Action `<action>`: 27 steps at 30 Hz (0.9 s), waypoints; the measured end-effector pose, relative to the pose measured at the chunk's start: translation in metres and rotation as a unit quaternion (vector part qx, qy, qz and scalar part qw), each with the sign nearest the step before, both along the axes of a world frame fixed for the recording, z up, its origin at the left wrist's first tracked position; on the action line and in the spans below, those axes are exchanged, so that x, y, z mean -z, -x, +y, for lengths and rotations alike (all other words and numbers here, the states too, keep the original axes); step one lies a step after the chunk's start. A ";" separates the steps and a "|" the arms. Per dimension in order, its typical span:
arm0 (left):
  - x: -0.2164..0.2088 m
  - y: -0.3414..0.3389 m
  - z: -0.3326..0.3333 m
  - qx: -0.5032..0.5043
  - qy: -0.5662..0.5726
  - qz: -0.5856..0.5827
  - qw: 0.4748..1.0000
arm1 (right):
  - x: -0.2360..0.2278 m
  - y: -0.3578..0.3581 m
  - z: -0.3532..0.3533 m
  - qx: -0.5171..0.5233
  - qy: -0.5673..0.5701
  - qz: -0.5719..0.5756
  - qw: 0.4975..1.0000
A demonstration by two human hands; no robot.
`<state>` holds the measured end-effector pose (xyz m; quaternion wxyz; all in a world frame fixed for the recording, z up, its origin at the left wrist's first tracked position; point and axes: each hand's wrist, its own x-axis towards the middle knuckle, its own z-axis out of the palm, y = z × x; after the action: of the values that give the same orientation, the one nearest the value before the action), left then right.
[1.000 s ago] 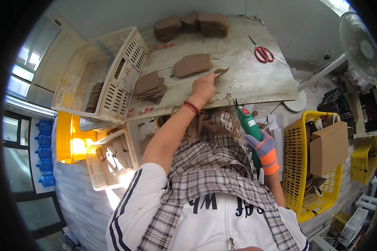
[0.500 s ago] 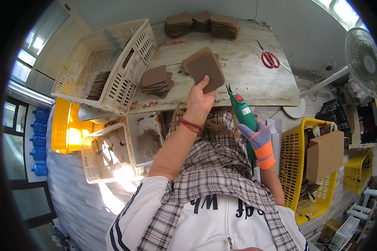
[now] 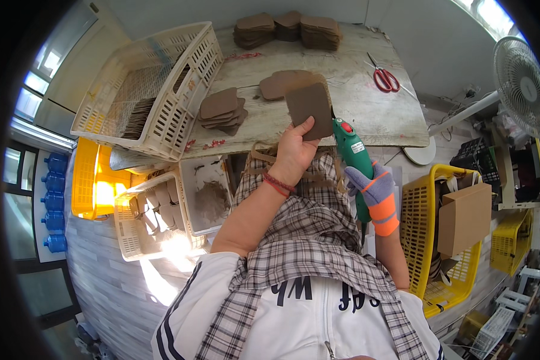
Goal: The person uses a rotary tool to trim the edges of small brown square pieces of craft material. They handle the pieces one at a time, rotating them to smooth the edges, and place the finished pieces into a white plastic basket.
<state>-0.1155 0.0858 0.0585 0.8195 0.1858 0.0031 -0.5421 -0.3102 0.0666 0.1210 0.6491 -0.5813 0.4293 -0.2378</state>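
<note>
My bare left hand (image 3: 297,153) grips a flat brown pad (image 3: 309,107) with rounded corners, thumb on its upper face, above the near part of the table. In my gloved right hand (image 3: 375,192) is a green electric hand tool (image 3: 352,149) with a red switch. Its narrow dark tip is beside the pad's right edge; whether they touch, I cannot tell. Behind the held pad, more brown pads (image 3: 276,87) lie on the table. A fanned stack of similar pads (image 3: 222,108) rests to the left.
Taller pad stacks (image 3: 255,30) stand at the table's (image 3: 366,114) back. Red-handled scissors (image 3: 386,80) lie at right. A cream crate (image 3: 189,102) occupies the left side. Beside me are a yellow basket (image 3: 417,240) with a cardboard box (image 3: 465,219) and a white fan (image 3: 522,84).
My left hand has moved right with the pad, bringing it close to the tool's tip. The pads behind it show more now. My right hand has shifted slightly.
</note>
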 end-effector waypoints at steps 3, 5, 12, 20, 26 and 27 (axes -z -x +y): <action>-0.001 0.009 0.007 0.021 -0.013 -0.027 0.999 | -0.003 -0.001 -0.004 0.016 0.005 -0.007 1.000; 0.000 0.013 0.012 0.030 -0.024 -0.048 0.998 | -0.003 0.000 -0.008 0.015 0.004 -0.003 1.000; 0.010 -0.006 0.028 0.067 -0.071 -0.179 0.979 | -0.006 0.015 -0.014 -0.010 0.004 0.009 1.000; -0.014 -0.053 0.046 0.168 -0.135 -0.381 0.899 | -0.008 0.041 -0.014 -0.088 0.041 0.092 0.991; -0.009 -0.063 0.052 0.239 -0.185 -0.436 0.848 | -0.004 0.037 -0.004 -0.097 0.029 0.087 0.991; -0.007 -0.061 0.053 0.245 -0.197 -0.434 0.845 | -0.004 0.035 -0.003 -0.097 0.030 0.095 0.990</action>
<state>-0.0544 0.1392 0.0658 0.5242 0.5544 -0.2913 -0.5771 -0.3456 0.0641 0.1253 0.6074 -0.6597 0.4232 -0.1298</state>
